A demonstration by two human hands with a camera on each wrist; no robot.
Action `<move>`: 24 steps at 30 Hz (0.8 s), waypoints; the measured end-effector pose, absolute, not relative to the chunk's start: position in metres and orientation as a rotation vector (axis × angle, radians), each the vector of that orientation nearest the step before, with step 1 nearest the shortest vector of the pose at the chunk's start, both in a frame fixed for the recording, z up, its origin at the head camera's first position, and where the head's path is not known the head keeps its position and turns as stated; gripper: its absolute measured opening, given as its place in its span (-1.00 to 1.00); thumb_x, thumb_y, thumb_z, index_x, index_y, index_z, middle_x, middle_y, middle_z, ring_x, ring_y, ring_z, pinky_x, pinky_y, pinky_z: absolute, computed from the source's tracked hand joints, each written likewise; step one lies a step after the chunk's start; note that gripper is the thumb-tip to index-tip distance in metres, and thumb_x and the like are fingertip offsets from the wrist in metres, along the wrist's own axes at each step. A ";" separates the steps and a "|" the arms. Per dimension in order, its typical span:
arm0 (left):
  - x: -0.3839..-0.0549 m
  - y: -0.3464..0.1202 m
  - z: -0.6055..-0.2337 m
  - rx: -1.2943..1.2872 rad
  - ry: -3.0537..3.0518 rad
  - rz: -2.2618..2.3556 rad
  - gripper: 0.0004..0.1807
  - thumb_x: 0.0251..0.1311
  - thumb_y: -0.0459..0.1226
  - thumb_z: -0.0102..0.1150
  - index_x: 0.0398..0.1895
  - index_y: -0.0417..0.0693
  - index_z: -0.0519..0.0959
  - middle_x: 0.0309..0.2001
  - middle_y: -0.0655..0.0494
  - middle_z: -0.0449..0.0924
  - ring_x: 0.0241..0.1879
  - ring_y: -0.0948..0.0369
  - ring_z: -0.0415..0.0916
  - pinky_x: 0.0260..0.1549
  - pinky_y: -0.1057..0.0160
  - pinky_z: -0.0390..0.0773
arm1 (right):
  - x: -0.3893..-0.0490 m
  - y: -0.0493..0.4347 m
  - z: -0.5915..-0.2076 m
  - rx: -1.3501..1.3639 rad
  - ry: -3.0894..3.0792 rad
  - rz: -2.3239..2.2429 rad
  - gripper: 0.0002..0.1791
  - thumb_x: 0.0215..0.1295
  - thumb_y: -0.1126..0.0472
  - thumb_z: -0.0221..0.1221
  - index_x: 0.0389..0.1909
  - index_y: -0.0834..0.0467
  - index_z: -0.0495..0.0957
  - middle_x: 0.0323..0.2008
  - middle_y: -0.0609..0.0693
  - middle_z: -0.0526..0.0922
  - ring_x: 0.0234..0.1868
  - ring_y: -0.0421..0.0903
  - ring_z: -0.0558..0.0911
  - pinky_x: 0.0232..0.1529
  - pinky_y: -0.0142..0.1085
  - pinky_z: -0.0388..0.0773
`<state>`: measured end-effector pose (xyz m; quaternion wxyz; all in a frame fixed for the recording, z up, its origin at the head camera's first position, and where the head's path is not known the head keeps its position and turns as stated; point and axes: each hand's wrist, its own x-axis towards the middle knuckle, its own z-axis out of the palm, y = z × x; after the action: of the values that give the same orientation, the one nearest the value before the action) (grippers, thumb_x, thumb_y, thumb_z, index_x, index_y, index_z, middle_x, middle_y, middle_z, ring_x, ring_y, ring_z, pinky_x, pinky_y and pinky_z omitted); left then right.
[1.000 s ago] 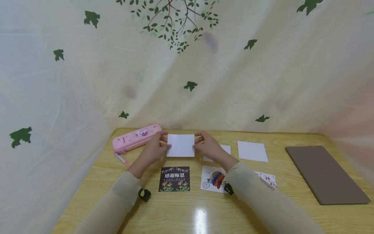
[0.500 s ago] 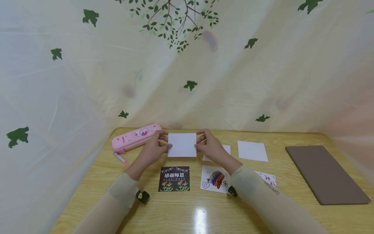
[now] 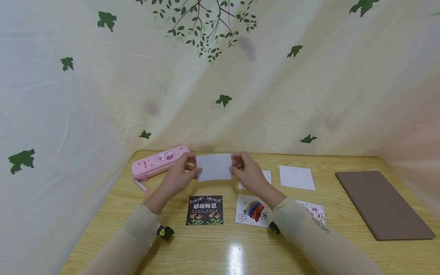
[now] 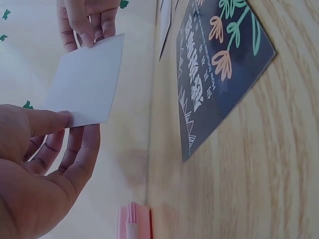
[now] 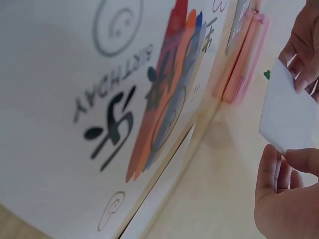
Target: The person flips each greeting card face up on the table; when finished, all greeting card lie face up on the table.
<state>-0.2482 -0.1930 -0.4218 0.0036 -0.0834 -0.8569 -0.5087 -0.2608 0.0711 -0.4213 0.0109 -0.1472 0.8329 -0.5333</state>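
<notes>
In the head view a blank white card [image 3: 214, 167] is held up off the table between both hands. My left hand [image 3: 180, 175] pinches its left edge, thumb in front and fingers behind. On the opposite edge, my right hand [image 3: 250, 172] grips it the same way. The left wrist view shows the white card [image 4: 87, 82] tilted, with the left thumb pressed on its near face. Below it on the table lies a dark card [image 3: 204, 210] with white lettering and orange flowers. A birthday card [image 3: 252, 211] with colourful strokes lies to its right, partly covered by the right sleeve.
A pink pencil case [image 3: 159, 162] sits at the back left, with a pen [image 3: 142, 187] beside it. Two blank cards lie right of my hands, one a white card [image 3: 297, 177]. A floral card [image 3: 313, 211] is partly under the right forearm. A brown board [image 3: 385, 205] lies far right.
The white card has been raised slightly and its lower edge tipped up, both hands moving with it. The grip at both edges is unchanged. The cards on the table have not moved.
</notes>
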 end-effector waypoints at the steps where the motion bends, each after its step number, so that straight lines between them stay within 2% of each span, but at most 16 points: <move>1: -0.247 -0.193 -0.421 -0.278 -2.691 -1.581 -0.62 0.47 -0.35 0.27 0.24 -0.16 0.41 0.14 -0.20 0.52 0.08 -0.09 0.68 0.00 -0.10 0.80 | -0.260 0.071 -0.421 -0.462 2.606 -1.662 -0.66 0.50 0.33 0.24 0.23 0.18 0.50 0.02 0.11 0.65 0.06 -0.01 0.66 0.12 -0.28 0.66; 6: -0.243 -0.194 -0.419 -0.360 -2.715 -1.505 -0.68 0.49 -0.30 0.27 0.21 -0.09 0.45 0.18 -0.23 0.55 0.14 -0.14 0.68 0.01 -0.01 0.78 | -0.259 0.073 -0.422 -0.448 2.631 -1.637 -0.75 0.53 0.30 0.24 0.14 0.18 0.51 0.02 0.10 0.68 0.09 0.00 0.67 0.21 -0.12 0.67; 10: -0.241 -0.195 -0.420 -0.425 -2.719 -1.454 -0.73 0.50 -0.29 0.26 0.15 -0.04 0.47 0.17 -0.19 0.59 0.20 -0.17 0.67 0.03 0.01 0.77 | -0.259 0.076 -0.422 -0.443 2.640 -1.627 -0.79 0.54 0.27 0.24 0.09 0.14 0.52 0.02 0.09 0.69 0.10 0.01 0.67 0.23 -0.08 0.67; 15: -0.241 -0.196 -0.421 -0.475 -2.702 -1.425 -0.77 0.51 -0.30 0.25 0.12 -0.03 0.47 0.17 -0.16 0.62 0.20 -0.17 0.68 0.03 0.00 0.78 | -0.259 0.082 -0.422 -0.452 2.606 -1.624 -0.77 0.58 0.28 0.17 0.16 0.16 0.52 0.07 0.15 0.67 0.09 0.05 0.67 0.17 -0.10 0.71; 20: -0.238 -0.194 -0.420 -0.499 -2.666 -1.375 -0.80 0.52 -0.31 0.24 0.10 -0.04 0.49 0.15 -0.11 0.67 0.19 -0.12 0.68 0.08 -0.09 0.77 | -0.259 0.088 -0.423 -0.318 2.450 -1.718 -0.69 0.67 0.24 0.03 0.29 0.24 0.47 0.12 0.25 0.60 0.04 0.15 0.72 0.06 -0.11 0.79; 24: -0.235 -0.193 -0.420 -0.506 -2.644 -1.344 -0.83 0.53 -0.31 0.23 0.07 -0.03 0.51 0.11 -0.08 0.69 0.14 -0.06 0.69 0.03 -0.05 0.77 | -0.260 0.090 -0.425 -0.162 2.282 -1.790 -0.61 0.71 0.16 0.00 0.35 0.32 0.42 0.17 0.31 0.58 -0.13 0.04 0.75 -0.07 -0.24 0.80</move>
<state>-0.2350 -0.1932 -0.4196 0.0665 -0.1678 -0.8768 -0.4457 -0.2596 0.0895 -0.4250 0.1181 -0.0555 0.7801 -0.6119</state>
